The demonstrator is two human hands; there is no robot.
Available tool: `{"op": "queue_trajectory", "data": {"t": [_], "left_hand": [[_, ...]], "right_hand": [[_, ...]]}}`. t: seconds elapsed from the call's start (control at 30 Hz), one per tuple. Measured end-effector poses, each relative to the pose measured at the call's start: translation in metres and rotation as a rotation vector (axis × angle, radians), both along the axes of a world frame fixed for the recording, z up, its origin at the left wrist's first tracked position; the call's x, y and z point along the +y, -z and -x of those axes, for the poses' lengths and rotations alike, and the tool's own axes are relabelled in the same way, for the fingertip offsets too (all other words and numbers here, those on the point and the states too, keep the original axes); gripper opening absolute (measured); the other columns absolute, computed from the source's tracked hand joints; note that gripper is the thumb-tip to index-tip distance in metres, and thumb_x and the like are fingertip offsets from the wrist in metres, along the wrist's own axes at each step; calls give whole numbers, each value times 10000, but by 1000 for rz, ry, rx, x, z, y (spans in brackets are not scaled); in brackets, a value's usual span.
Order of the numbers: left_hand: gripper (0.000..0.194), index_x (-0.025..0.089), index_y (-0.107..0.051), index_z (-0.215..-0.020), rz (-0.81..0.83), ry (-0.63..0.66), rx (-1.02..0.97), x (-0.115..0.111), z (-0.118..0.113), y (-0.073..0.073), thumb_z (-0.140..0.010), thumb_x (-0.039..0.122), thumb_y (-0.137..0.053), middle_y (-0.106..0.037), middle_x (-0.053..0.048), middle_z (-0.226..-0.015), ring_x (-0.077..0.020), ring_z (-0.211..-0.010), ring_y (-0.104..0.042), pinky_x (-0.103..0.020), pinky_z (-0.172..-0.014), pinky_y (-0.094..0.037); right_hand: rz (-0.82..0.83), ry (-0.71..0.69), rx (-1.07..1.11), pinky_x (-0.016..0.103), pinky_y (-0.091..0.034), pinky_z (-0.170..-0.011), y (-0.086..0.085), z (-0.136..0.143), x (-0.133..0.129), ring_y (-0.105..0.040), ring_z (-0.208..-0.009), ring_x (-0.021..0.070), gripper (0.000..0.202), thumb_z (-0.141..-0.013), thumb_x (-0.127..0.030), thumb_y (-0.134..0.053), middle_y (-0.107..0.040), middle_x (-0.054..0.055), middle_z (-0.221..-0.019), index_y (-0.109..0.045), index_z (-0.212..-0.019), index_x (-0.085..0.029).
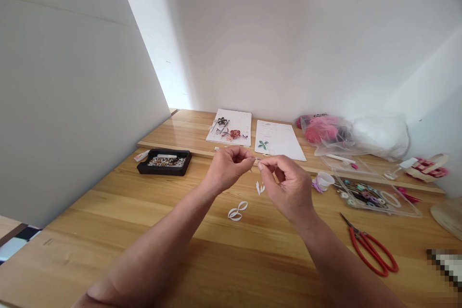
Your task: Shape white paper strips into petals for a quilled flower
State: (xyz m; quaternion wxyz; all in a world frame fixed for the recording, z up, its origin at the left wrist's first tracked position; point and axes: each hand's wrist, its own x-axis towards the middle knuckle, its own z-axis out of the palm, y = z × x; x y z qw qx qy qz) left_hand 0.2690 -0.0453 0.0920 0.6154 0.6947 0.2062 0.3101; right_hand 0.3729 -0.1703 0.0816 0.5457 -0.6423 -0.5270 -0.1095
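Nearest, at four o'clock from the hands, red-handled scissors (356, 234) lie with handles toward the person and blades toward ten, probably left there for an easy reach. White paper loops (237, 211) rest around seven o'clock and cut white slips (259, 188) at six, likely kept close for use. Above the wood, the left hand (229, 169) and right hand (290, 186) meet, each closed in a fingertip pinch on a small thin piece (257, 159), a hold that seems meant for fine control. Mostly covered, the piece appears to run roughly nine to three o'clock; which end leads I cannot tell. The black tray (162, 170) sits at nine, the clear box (397, 211) between three and four. Farther off, paper sheets (243, 118) lie at eleven and one.
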Motion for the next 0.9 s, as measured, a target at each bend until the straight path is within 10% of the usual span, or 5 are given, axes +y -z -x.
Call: {"op": "queue_trajectory", "data": {"t": [0.33, 0.63, 0.9], "left_hand": [[166, 141, -701, -752, 115, 302, 59, 5, 7, -2, -724, 288, -771, -634, -4, -676, -80, -588, -498, -237, -588, -394], [202, 133, -688, -726, 179, 188, -142, 8, 1, 2, -728, 311, -784, -612, 2, -664, -71, -591, -477, -233, -600, -387], [183, 140, -657, -741, 41, -70, -131, 6, -2, 2, -727, 295, -751, -624, 11, -696, -79, -616, -502, -230, -619, -401]], "right_hand": [[144, -354, 568, 246, -357, -508, -6, -31, 4, -451, -531, 85, 144, -805, -325, -765, -605, -26, -636, -714, -769, -195], [291, -614, 1290, 186, -231, -421, 9, -26, 15, -339, -443, 22, 275, -668, -350, -880, -496, -70, -623, -682, -765, -186], [190, -333, 848, 230, -281, -426, 13, -7, 14, -395, -452, 63, 244, -769, -406, -782, -590, -22, -633, -694, -758, -178]]}}
